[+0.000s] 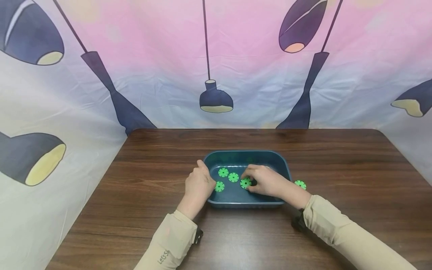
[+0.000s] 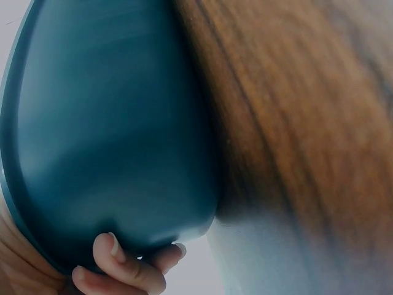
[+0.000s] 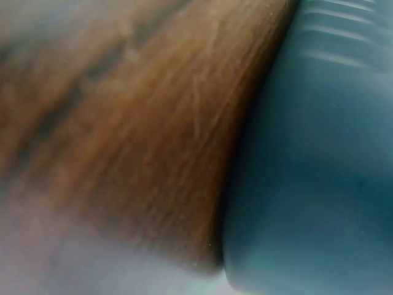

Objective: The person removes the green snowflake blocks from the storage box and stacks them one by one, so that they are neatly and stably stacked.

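Note:
A dark teal plastic basin (image 1: 246, 205) stands on the wooden table, with several flat green snowflake building discs (image 1: 233, 177) lying inside. My left hand (image 1: 199, 183) grips the basin's left rim. In the left wrist view its curled fingers (image 2: 126, 267) lie against the outer wall. Reaching over the right side of the basin, my right hand (image 1: 266, 182) pinches a snowflake disc (image 1: 245, 183) between thumb and fingers, close over the basin floor. The right wrist view shows only the basin's outer wall (image 3: 313, 184) and blurred wood; the hand is out of that picture.
Another green snowflake disc (image 1: 300, 184) lies on the table just right of the basin, beside the right forearm. The brown wooden table (image 1: 162, 150) reaches back to a cloth backdrop (image 1: 249, 86) printed with lamps, which also hangs along both sides.

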